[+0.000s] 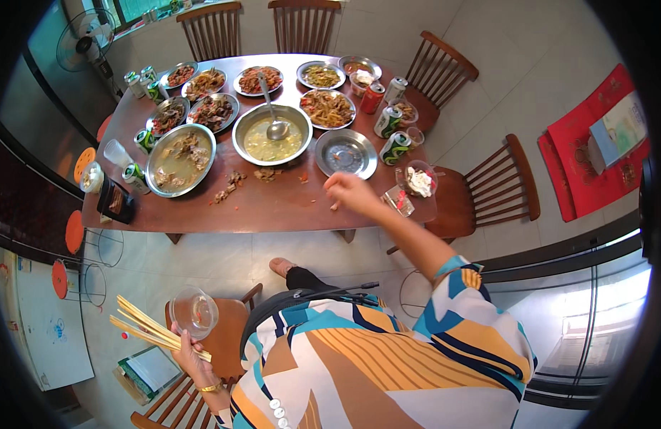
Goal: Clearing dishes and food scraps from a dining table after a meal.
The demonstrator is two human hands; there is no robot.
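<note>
My left hand [192,359], low on the left, is closed round a bundle of wooden chopsticks [143,325]. A clear plastic bowl [194,312] is tilted against its fingers; whether they grip the bowl too is hard to see. Over the front of the table my right hand [350,191] reaches out with its fingers bent together; anything between them is hidden. Just beyond it lies a metal plate [346,154] with a few scraps. Food scraps [230,186] lie on the tabletop to its left. A ladle [277,129] rests in the soup basin [272,136].
Dishes of food, drink cans [395,147] and a meat basin [180,160] crowd the table [273,214]. At its right edge stands a plastic bowl with white tissue [419,179]. Wooden chairs [498,186] surround it; one stands by my left arm. Stools [74,232] are at left.
</note>
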